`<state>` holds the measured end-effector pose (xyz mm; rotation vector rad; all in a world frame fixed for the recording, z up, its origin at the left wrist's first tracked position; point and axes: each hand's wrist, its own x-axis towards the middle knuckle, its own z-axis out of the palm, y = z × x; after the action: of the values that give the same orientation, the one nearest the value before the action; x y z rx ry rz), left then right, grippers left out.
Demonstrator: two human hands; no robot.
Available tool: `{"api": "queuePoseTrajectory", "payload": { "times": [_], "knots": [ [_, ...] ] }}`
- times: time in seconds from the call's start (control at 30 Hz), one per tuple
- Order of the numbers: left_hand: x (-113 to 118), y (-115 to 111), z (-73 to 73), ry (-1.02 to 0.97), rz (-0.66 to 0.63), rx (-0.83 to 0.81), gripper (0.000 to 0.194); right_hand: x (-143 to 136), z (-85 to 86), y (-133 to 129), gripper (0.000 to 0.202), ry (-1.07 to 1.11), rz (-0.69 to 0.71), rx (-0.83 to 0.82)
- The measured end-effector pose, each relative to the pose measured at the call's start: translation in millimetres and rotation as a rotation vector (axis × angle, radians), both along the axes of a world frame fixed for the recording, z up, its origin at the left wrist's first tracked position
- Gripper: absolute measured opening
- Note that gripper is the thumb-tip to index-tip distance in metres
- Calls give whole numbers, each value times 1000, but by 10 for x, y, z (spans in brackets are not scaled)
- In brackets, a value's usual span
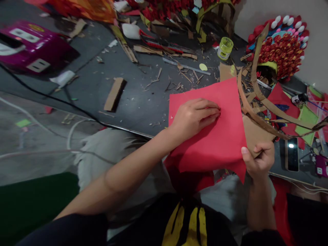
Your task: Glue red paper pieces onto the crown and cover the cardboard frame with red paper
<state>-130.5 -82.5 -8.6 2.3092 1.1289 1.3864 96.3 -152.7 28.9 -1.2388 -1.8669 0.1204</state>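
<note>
A sheet of red paper [205, 143] lies over the table's front edge and hangs partly down toward my lap. My left hand [196, 116] rests on top of it, fingers stretched and lying together on the surface. At the sheet's lower right, my right hand [260, 159] is closed on the paper's edge, thumb on top and fingers curled. Brown cardboard [256, 133] shows from under the paper beside that hand. A bent cardboard strip [269, 106] arches over the table just beyond the right hand. Another red piece [192, 177] hangs below the sheet.
A purple power unit [33, 46] stands at the left, with a black cable crossing the table edge. A cardboard block [115, 94], scraps and a yellow jar [225, 48] lie on the dark table. A decorated red headdress [282, 48] and a phone [291, 155] are at the right.
</note>
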Motion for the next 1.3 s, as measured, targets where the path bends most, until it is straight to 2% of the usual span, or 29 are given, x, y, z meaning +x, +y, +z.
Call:
{"api": "queuePoseTrajectory", "payload": {
  "times": [0.2, 0.37, 0.5, 0.8, 0.97, 1.07, 1.13, 1.23, 1.3],
  "knots": [
    [1, -23, 68, -47, -26, -11, 19, 35, -21, 2, 20, 2, -28, -1],
    [-17, -55, 124, -113, -30, -79, 22, 30, -8, 15, 20, -14, 17, 11],
    [-21, -44, 122, -113, -6, -103, 15, 27, -1, 22, 21, -20, 18, 22],
    [33, -45, 12, -39, -21, 144, 15, -1, 6, 24, 21, 12, 7, 51],
    [63, -98, 15, -65, 5, 131, 13, -10, -12, 16, 22, -12, 13, 75],
    [92, -151, 44, -120, 58, 53, 12, -29, -37, 6, 23, -22, 21, 88],
    [120, -183, 52, -154, 146, -2, 11, -61, -64, 0, 23, -36, 13, 109],
    [167, -208, 30, -199, 276, -67, 10, -141, -126, -8, 23, -67, -14, 165],
    [191, -209, 0, -224, 305, -76, 11, -205, -177, -13, 23, -81, -27, 209]
  ]
}}
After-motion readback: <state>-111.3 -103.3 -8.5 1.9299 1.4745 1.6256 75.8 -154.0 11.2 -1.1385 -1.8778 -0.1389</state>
